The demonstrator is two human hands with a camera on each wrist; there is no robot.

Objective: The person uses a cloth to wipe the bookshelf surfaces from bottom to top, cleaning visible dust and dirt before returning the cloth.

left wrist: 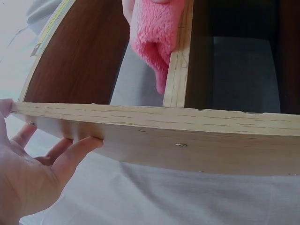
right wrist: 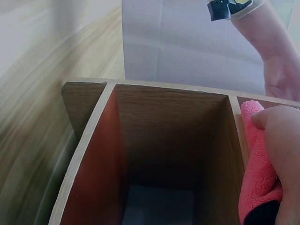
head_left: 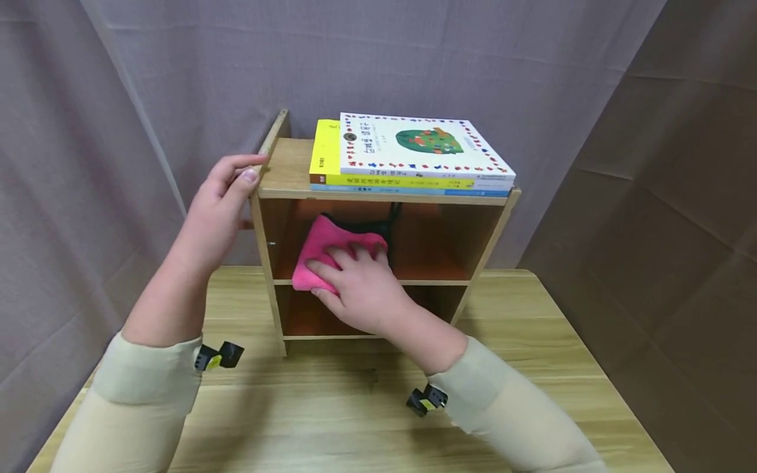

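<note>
1. Head view: I judge the work with the pink cloth (head_left: 313, 253) to be partway through. The cloth is in the left part of the upper compartment (head_left: 440, 236) of the shelf unit (head_left: 288, 161), its near end at the front edge of the middle shelf (head_left: 437, 283). My right hand (head_left: 367, 292) is on it, fingers spread over the fabric. My left hand (head_left: 213, 220) grips the left side panel (head_left: 266, 263) near its top. The right part of that compartment is uncovered by the cloth; I can't tell which surfaces are done, so I'd count the rest as possibly left. Only this view gives me the covers of the stacked books (head_left: 426, 148) on top.

2. Left wrist view: here I get what the head view hides, the outer face of the left side panel. Several fingertips of the left hand press against it, with a metal fitting (left wrist: 181, 145) farther along. The cloth's end droops beside the middle shelf; only a little of the right hand shows.

3. Right wrist view: I look deep into the lower compartment (right wrist: 164, 131), which the head view mostly loses behind the right arm. The cloth lies against the middle shelf's upper side, bunched under the right hand, with a dark part (right wrist: 262, 213) at its near end. I can't tell whether the thumb pinches it.
</note>
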